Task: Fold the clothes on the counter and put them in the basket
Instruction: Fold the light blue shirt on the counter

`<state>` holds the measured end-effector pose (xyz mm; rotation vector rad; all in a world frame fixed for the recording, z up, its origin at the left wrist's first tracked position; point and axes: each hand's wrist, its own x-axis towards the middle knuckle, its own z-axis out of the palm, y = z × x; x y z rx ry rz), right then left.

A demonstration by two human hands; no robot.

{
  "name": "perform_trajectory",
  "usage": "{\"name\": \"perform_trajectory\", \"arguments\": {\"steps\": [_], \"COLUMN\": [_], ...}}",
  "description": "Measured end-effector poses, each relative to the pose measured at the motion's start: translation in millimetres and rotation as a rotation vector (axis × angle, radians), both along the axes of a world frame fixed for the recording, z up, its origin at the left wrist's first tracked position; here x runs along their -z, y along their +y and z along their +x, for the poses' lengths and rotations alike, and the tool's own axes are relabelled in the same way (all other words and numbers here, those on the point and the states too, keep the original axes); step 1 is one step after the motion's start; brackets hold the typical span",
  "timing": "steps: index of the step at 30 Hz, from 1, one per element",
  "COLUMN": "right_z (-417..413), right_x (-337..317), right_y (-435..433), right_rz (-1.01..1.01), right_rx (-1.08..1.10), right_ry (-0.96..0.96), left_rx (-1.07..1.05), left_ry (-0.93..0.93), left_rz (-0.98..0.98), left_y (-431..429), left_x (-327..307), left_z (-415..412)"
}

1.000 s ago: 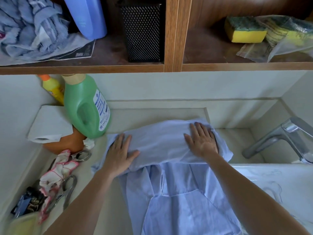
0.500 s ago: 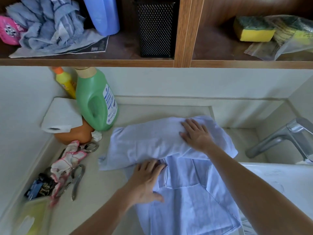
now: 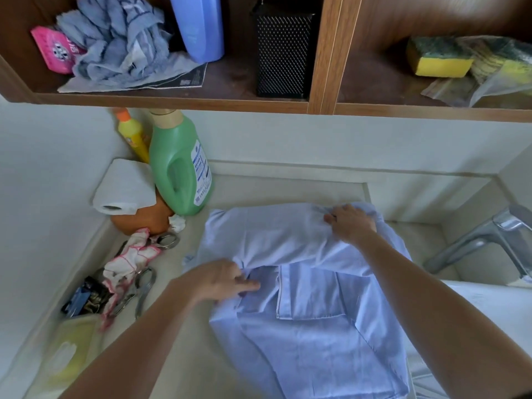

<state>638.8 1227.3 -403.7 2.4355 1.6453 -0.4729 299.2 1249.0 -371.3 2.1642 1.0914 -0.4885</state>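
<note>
A light blue shirt [image 3: 311,318] lies on the pale counter [image 3: 267,191], its top part folded down into a band across the middle. My left hand [image 3: 224,280] rests on the shirt at the left end of that fold, fingers stretched to the right, thumb hidden by cloth. My right hand [image 3: 349,223] has its fingers curled into the bunched cloth at the far right end of the folded band. A black mesh basket [image 3: 282,53] stands on the wooden shelf above.
Left of the shirt stand a green detergent bottle [image 3: 180,168], a yellow bottle [image 3: 134,136], a paper roll [image 3: 123,187] on an orange pot, plus a rag and scissors [image 3: 144,280]. A sink with a metal faucet [image 3: 489,237] is on the right. Sponges [image 3: 440,57] sit on the shelf.
My left hand slid from the top of the folded band down to its lower left edge. My right hand went from lying flat to curling into the cloth. The view shifted left.
</note>
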Motion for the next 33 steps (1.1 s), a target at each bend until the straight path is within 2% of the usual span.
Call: {"name": "perform_trajectory", "arguments": {"steps": [2, 3, 4, 5, 6, 8, 10, 12, 14, 16, 19, 21, 23, 26, 28, 30, 32, 33], "right_z": [8, 12, 18, 25, 31, 43, 49, 50, 47, 47, 55, 60, 61, 60, 59, 55, 47, 44], "right_x": [-9, -11, -12, -12, -14, -13, -11, -8, -5, -8, -26, -45, -62, -69, -59, -41, -18, -6], "right_y": [10, 12, 14, 16, 18, 21, 21, 20, 19, 19, 17, 10, 1, -25, -51, -78, -106, -117], "right_rz": [0.042, 0.049, 0.039, 0.013, -0.023, -0.082, -0.074, -0.074, -0.047, 0.098, 0.483, 0.723, 0.905, 1.028, 1.023, 0.918, 0.732, 0.57], "right_rx": [-0.002, -0.005, -0.025, -0.05, -0.075, -0.082, -0.067, -0.096, -0.157, -0.182, -0.098, -0.08, -0.102, -0.235, -0.358, -0.446, -0.522, -0.534], "right_ry": [-0.054, -0.057, -0.049, -0.033, -0.008, 0.063, 0.11, 0.005, -0.185, -0.291, -0.213, -0.167, -0.183, -0.221, -0.222, -0.159, -0.068, -0.009], "left_rx": [-0.073, -0.143, -0.195, -0.208, -0.205, -0.17, -0.139, -0.122, -0.092, -0.13, -0.258, -0.318, -0.3, -0.184, -0.073, 0.055, 0.139, 0.145], "left_ry": [-0.254, -0.386, -0.469, -0.464, -0.382, -0.109, 0.078, 0.165, 0.173, 0.129, -0.077, -0.236, -0.342, -0.351, -0.342, -0.362, -0.383, -0.39], "left_rz": [0.118, 0.259, 0.408, 0.503, 0.517, 0.424, 0.358, 0.352, 0.401, 0.5, 0.769, 0.877, 0.972, 1.091, 1.054, 0.961, 0.79, 0.696], "left_y": [23, 40, 58, 75, 90, 111, 123, 128, 130, 132, 135, 133, 127, 107, 87, 70, 54, 48], "left_x": [-5, -5, -2, 2, 6, 15, 24, 27, 23, 14, -7, -21, -28, -23, -9, 10, 33, 43], "left_z": [11, 15, 17, 18, 18, 19, 21, 26, 35, 41, 42, 40, 31, 9, -8, -23, -42, -53]}}
